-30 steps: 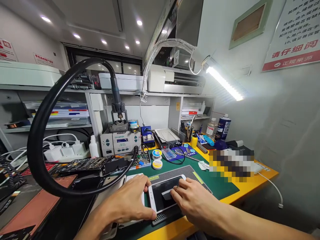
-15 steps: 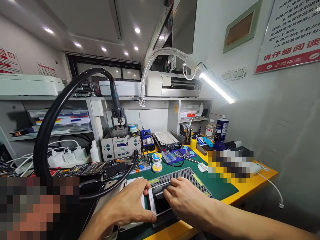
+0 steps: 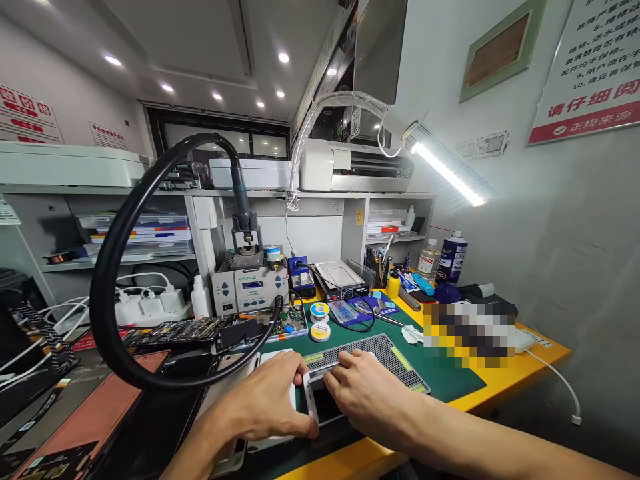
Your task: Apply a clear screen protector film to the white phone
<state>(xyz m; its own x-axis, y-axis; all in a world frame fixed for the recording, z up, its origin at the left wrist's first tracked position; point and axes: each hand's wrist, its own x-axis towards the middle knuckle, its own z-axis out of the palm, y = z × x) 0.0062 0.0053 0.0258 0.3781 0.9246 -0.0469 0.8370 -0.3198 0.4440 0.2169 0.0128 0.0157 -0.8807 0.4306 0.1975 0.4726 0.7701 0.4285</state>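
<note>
A phone with a white edge [image 3: 311,399] and a dark face is held low over the green mat [image 3: 453,380]. My left hand [image 3: 267,400] grips its left end, thumb at the near corner and fingers at the far one. My right hand [image 3: 367,387] lies over the phone's right part with curled fingers pressed together; what its fingertips hold, if anything, is hidden. Beneath and behind the phone lies a perforated metal plate [image 3: 385,352] with yellow-green labels. Another pale phone [image 3: 220,400] rests left of my left hand.
A thick black hose [image 3: 100,293] loops from the grey hot-air station [image 3: 253,290] on the left. Solder spools [image 3: 320,331], a yellow bottle [image 3: 393,285] and a spray can [image 3: 451,259] stand farther back. A lit lamp [image 3: 447,173] hangs above.
The view has shifted slightly, so most things appear farther right. The phone is tilted more in my left hand, its white edge now narrower. My right hand stays over it.
</note>
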